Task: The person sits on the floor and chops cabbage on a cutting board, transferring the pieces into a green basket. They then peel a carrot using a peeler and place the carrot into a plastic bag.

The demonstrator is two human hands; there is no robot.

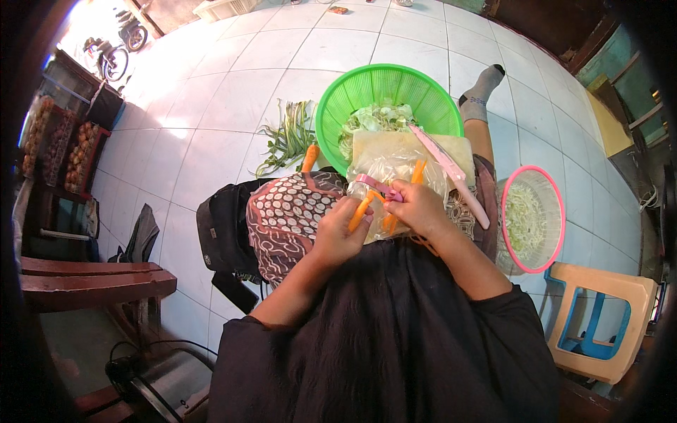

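Note:
My left hand (339, 228) grips a peeled-looking carrot (359, 212) over my lap. In my right hand (419, 208) is a pink peeler (373, 183), held against the carrot's upper end. An orange strip curls between the two. Under my hands lies a clear plastic bag (391, 164) with more orange carrot pieces (418, 172) on it. The bag rests on a pale cutting board (455, 148). A knife with a pink blade and handle (447, 166) lies slanted along the board's right side, its handle reaching over my leg.
Beyond the board stands a green plastic basket (389, 79) with vegetable scraps (378, 119). Left of it lie green onions (291, 135) and another carrot (310, 158). A pink-rimmed basket (561, 222) of shredded cabbage (523, 219) sits right, near a plastic stool (634, 322). A black bag (222, 227) is at left.

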